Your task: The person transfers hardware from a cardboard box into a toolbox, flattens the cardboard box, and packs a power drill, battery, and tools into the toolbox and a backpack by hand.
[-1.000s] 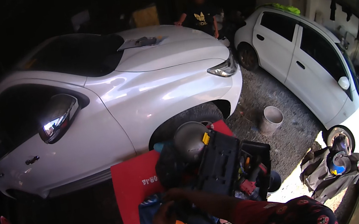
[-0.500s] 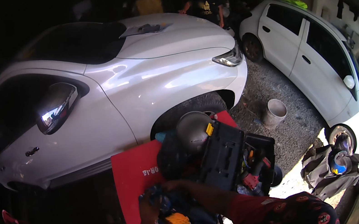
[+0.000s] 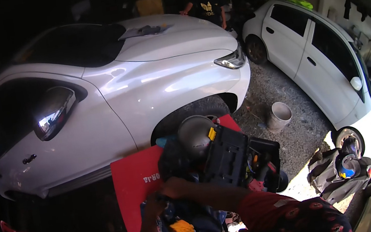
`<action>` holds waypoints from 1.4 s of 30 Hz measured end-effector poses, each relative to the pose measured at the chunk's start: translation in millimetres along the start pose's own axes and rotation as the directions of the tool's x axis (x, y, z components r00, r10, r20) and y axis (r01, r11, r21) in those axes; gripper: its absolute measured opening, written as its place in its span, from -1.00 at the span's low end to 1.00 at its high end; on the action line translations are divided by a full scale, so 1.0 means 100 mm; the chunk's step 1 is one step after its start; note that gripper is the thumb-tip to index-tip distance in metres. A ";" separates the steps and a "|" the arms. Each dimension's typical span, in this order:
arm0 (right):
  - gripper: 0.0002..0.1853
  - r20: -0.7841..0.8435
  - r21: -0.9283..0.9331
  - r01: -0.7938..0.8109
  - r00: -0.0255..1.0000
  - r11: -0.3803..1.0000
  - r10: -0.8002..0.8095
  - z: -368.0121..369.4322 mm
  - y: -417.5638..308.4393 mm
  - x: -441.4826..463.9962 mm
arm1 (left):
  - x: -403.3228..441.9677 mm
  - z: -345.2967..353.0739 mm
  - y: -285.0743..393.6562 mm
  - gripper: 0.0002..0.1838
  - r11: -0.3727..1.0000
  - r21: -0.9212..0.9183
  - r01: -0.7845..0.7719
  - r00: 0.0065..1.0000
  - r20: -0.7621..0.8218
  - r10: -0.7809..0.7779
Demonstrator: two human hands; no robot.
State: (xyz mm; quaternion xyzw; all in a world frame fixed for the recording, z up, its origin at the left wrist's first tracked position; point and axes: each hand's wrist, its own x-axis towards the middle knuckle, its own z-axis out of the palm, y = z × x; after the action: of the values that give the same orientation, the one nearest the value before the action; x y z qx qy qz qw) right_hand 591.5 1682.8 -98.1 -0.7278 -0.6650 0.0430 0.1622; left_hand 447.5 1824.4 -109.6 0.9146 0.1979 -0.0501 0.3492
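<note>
Both my hands meet over a dark blue cloth bag at the front of a red board. My right hand is closed, reaching in from the right, on something dark that I cannot make out. Beside it, my left hand is in shadow with its fingers hidden. An orange cloth lies on the bag just below the hands. Behind them are a dark bundle and a grey round helmet-like object. The black toolbox lid stands right of the hands.
An open toolbox holds several tools. A large white vehicle stands behind the board, a white car at the right. Between them is a bucket. Another person stands beyond the hood. Dark cloth lies at lower right.
My hands have drawn together and my right hand has moved slightly up and left over the bag. The whole view has shifted a little. The orange cloth remains on the bag.
</note>
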 end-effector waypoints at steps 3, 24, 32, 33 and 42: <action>-0.71 0.258 -0.046 0.069 0.965 0.997 -0.055 -0.31 0.07 0.06 | 0.18 0.10 -0.07 -0.44 0.990 0.141 -0.033 0.985 0.170 0.008; -0.68 -0.049 -0.016 -0.376 0.926 0.926 0.375 -1.17 -0.21 -1.44 | 0.12 0.32 1.32 -0.70 0.767 0.065 -0.638 0.750 -0.174 0.639; -0.81 -0.168 -0.045 -0.356 0.924 0.933 0.344 -0.89 -0.32 -1.55 | 0.41 0.25 1.37 -0.91 0.934 0.011 -0.357 0.934 -0.012 0.357; -0.81 -0.145 -0.012 -0.363 0.923 0.932 0.358 -0.85 -0.37 -1.59 | 0.43 0.24 1.36 -0.90 0.941 -0.003 -0.338 0.941 0.010 0.338; -0.79 -0.111 0.002 -0.349 0.931 0.937 0.347 -1.07 -0.05 -1.50 | 0.69 0.07 1.33 -0.86 0.990 -0.136 0.032 0.958 0.286 0.009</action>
State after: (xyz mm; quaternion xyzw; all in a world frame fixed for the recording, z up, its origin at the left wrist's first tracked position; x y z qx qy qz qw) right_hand 599.2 1516.4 -19.0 -0.8366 -0.5162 0.0254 0.1818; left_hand 563.8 1752.7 -48.2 0.8700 0.1537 -0.1698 0.4366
